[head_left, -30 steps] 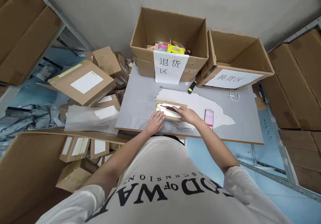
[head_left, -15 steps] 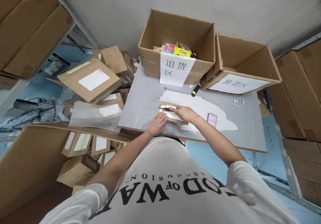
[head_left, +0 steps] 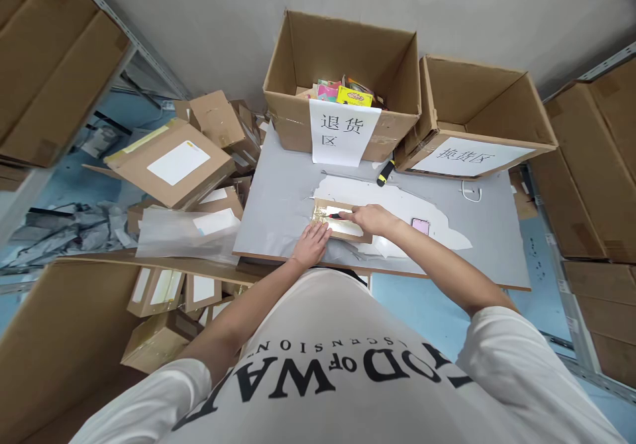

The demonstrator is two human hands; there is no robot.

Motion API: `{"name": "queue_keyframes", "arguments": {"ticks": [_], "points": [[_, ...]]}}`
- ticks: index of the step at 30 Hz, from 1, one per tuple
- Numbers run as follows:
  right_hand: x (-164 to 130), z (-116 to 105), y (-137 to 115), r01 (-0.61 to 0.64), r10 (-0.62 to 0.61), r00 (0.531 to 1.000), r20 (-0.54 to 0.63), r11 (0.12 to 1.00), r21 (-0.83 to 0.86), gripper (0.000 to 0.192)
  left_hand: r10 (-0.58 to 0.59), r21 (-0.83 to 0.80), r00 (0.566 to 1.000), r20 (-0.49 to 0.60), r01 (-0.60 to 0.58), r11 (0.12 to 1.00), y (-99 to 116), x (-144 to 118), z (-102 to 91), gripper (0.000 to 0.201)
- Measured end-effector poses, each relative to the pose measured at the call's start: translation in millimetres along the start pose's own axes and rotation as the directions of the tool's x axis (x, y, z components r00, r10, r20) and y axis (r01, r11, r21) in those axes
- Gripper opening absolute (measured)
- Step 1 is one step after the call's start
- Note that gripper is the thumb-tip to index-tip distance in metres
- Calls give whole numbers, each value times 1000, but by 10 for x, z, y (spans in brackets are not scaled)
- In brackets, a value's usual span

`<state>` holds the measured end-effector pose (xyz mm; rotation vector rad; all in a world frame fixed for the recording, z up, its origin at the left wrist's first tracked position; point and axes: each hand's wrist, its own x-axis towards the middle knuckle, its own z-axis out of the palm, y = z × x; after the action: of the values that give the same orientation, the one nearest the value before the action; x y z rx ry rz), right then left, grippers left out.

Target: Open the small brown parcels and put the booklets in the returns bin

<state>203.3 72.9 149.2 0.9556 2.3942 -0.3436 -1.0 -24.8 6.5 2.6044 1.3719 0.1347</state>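
Box (head_left: 342,226) lies on the desk (head_left: 275,189), beneath and left of the right grip (head_left: 370,219), which clasps a red-black tool (head_left: 336,217); the left grip (head_left: 312,242) rests, fingers outstretched, at the box's near-left corner.

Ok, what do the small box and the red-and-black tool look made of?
Small box: matte cardboard, by its plain brown surface; its tape looks glossy plastic, catching light. Red-and-black tool: possibly smooth plastic, by its solid colours; too small for certainty.
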Motion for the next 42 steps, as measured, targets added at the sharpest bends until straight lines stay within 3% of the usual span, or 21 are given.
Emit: {"name": "queue_keyframes", "arguments": {"ticks": [6,14,25,32,34,37,39,42], "points": [[-181,89,53,-68,68,998,14,998,-18,53,0,-1,1000,-10,0,1000,-6,1,10,54],[-799,481,568,-186,188,975,115,982,-21,63,-21,-29,999,-27,20,999,-3,11,56,55],[-1127,687,699,-244,244,970,13,964,103,66,-21,-57,1000,5,21,998,2,17,30,59],[-1428,1007,777,-334,338,941,-23,936,116,64,-6,-54,1000,5,7,999,-11,14,18,57],[-1434,1111,693,-389,416,903,-106,897,208,58,-7,-60,1000,2,7,998,-12,13,25,58],[-1252,1318,506,-509,606,770,-200,773,380,58,-14,-68,1000,-4,14,998,-10,15,27,57],[-1023,1497,374,-558,709,678,-194,668,492,59,-14,-68,1000,-4,14,998,-8,18,17,56],[-624,1777,200,-599,804,584,-111,519,610,57,-11,-64,1000,4,11,998,-2,24,-8,56]]}}
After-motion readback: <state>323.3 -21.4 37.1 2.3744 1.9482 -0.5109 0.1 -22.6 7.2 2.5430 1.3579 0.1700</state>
